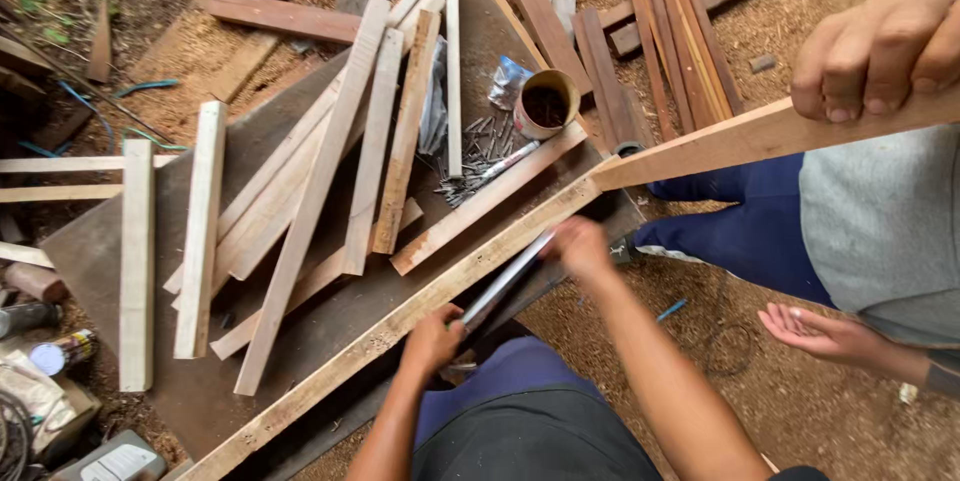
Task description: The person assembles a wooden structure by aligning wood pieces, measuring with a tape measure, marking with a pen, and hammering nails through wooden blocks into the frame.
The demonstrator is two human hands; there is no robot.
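A flat metal tool [505,281], perhaps a file or blade, lies along the long wooden plank [400,321] at lower centre of the frame, its long axis running from lower left to upper right, parallel to the plank. The left hand [432,339] has its grip clamped on the lower left end; the right hand [580,246] is closed over the upper right end, though blur makes its fingers hard to read. The plank rests on the near edge of the dark tabletop [110,241] and runs diagonally out of the frame at bottom left.

At upper right another person's hand [875,46] grips a second plank [760,136], cut off by the right edge; their other hand [820,331] hangs open, palm up, at lower right.

Loose wooden slats [320,171] lie scattered over the tabletop. Near upper centre stands a round tin [545,106] with dark contents, a pile of nails [470,156] beside it. At the lower left corner are a small can with a blue top [55,353] and a grey box [110,461], partly cut off.
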